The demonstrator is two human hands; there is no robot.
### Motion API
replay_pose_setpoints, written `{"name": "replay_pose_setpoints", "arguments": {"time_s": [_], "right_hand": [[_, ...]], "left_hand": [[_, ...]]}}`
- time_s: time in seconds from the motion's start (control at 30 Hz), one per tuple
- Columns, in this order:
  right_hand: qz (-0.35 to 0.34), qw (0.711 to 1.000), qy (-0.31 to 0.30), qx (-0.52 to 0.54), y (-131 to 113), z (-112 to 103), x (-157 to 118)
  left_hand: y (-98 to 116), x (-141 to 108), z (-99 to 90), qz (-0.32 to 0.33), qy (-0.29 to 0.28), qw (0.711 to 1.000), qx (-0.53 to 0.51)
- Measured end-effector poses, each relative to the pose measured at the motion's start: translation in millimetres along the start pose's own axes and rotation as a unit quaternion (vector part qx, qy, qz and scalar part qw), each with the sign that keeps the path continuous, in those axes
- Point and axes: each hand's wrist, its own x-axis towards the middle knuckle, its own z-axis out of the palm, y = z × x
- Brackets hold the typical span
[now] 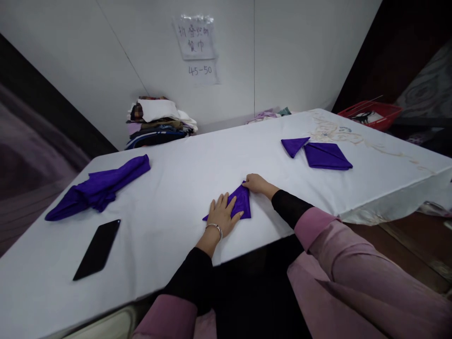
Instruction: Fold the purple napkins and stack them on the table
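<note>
finding: fold at risk of shifting at the pinched corner

the folded purple cloth [243, 202] lies on the worktop [169, 202], partly beneath the left hand [222, 215] and reaching up to the right hand [257, 183]. left hand: palm down, fingers spread, pressing the cloth, gripping nothing. right hand: fingers drawn together at the cloth's far corner, apparently pinching it; exact contact is hidden.

hazards, as judged: a right-hand pull stronger than the left hand's press could drag the piece or skew its layers. uneven pressure could set creases under the left palm. the bracelet [214, 230] just behind the left hand could snag an edge. the purple triangle [295, 146] and larger folded piece [327, 156], beyond and right of the right hand, could be disturbed by a wide outward sweep.
</note>
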Motion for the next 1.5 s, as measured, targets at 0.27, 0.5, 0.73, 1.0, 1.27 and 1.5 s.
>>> {"name": "replay_pose_setpoints", "arguments": {"time_s": [0.27, 0.5, 0.73, 1.0, 1.27, 1.5], "right_hand": [[0.000, 0.993, 0.065, -0.101, 6, 8, -7], [-0.091, 0.981, 0.161, -0.056, -1, 6, -26], [-0.360, 0.929, 0.085, -0.017, -36, 44, -51], [-0.299, 0.948, 0.035, -0.103, -13, 44, -24], [-0.271, 0.954, 0.048, -0.118, 3, 36, 2], [-0.156, 0.980, 0.092, -0.078, 18, 16, 15]], "left_hand": [[0, 0, 0.0, 0.000, 0.001, 1.000, -0.005], [0, 1, 0.0, -0.001, -0.004, 1.000, -0.009], [2, 0, -3.5, 0.010, 0.012, 1.000, -0.015], [1, 0, -1.7, -0.003, -0.010, 1.000, -0.008], [1, 1, -1.4, -0.008, -0.006, 1.000, 0.003], [2, 1, -2.4, -0.012, -0.008, 1.000, 0.006]]}}
